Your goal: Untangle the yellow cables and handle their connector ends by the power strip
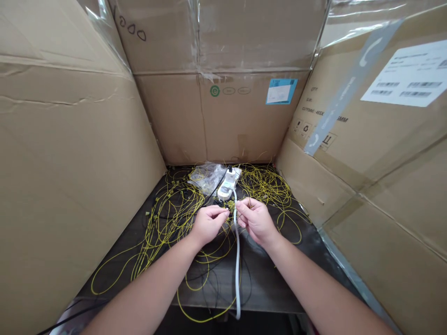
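Note:
My left hand (209, 224) is closed in a pinch, with a tiny whitish tip showing at its fingertips; its kind is too small to tell. Close beside it, my right hand (255, 219) pinches thumb against forefinger on what looks like a thin wire, mostly hidden by the fingers. A pale grey cable (238, 265) passes between the hands and hangs over the table's front edge. Just beyond them lies a white power strip (225, 188) with a black plug in its far end. Loose thin yellow wires (181, 204) with small connectors spread around and under my hands.
Large cardboard boxes wall the dark table (268, 288) on three sides: a left box (70, 163), a back box (240, 121) and a right box (387, 163). A crumpled clear plastic bag (206, 176) lies left of the power strip. More tangled yellow wire (268, 186) lies back right.

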Tool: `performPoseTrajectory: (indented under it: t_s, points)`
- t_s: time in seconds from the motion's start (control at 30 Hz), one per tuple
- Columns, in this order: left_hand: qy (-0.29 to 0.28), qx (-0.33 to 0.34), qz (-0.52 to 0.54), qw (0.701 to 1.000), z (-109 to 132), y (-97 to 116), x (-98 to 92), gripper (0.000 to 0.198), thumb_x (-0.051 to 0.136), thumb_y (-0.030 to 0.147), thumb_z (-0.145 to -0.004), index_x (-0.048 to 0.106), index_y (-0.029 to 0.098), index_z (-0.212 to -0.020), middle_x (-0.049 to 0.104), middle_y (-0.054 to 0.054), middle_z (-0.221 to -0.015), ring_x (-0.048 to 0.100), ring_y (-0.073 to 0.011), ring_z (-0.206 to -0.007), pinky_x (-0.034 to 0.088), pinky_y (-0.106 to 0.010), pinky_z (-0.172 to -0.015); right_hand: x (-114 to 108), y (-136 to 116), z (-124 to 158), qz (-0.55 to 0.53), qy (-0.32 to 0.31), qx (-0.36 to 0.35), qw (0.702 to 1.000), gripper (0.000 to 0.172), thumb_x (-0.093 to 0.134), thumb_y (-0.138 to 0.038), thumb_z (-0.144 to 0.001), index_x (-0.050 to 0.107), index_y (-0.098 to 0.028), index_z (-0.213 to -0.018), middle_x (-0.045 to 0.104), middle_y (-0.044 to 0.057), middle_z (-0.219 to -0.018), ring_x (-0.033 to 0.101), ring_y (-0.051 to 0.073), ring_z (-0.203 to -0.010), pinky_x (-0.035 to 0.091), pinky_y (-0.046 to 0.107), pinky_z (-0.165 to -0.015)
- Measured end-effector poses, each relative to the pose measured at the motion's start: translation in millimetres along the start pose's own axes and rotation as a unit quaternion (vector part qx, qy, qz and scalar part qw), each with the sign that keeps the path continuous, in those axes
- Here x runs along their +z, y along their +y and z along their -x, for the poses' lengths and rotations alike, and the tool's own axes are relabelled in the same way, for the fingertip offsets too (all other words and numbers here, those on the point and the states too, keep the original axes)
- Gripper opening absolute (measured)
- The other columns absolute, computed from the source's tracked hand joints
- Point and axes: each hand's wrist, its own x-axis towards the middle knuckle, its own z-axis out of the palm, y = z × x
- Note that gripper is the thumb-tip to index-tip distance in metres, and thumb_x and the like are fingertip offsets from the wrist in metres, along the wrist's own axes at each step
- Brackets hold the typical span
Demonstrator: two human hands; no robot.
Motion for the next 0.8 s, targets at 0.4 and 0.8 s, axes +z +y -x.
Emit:
performPoseTrajectory:
  t_s: [0.4,0.8]
  points:
    - [-0.131,0.188,-0.177,0.957,5,5,-6.2,0.022,0.053,0.02,-0.075,0.066,0.02,-0.058,0.049,-0.003,-0.056,0.04,-0.0121,-0.054,0.031,-0.024,-0.055,-1,8,-6,0.072,0.078,-0.001,0.994,0.036,0.068,-0.042,-0.065,0.043,-0.017,-0.06,0.035,-0.01,-0.038,0.031,0.003,-0.029,0.026,0.016,-0.029]
    - [-0.03,0.06,-0.006,0.998,5,12,-3.1,0.018,0.06,0.027,-0.073,0.069,0.018,-0.061,0.056,-0.004,-0.06,0.048,-0.0132,-0.058,0.037,-0.025,-0.059,-4,12,-7,0.125,0.164,-0.026,0.978,0.041,0.066,-0.046,-0.064,0.037,-0.019,-0.055,0.034,-0.009,-0.041,0.031,0.003,-0.032,0.024,0.017,-0.03]
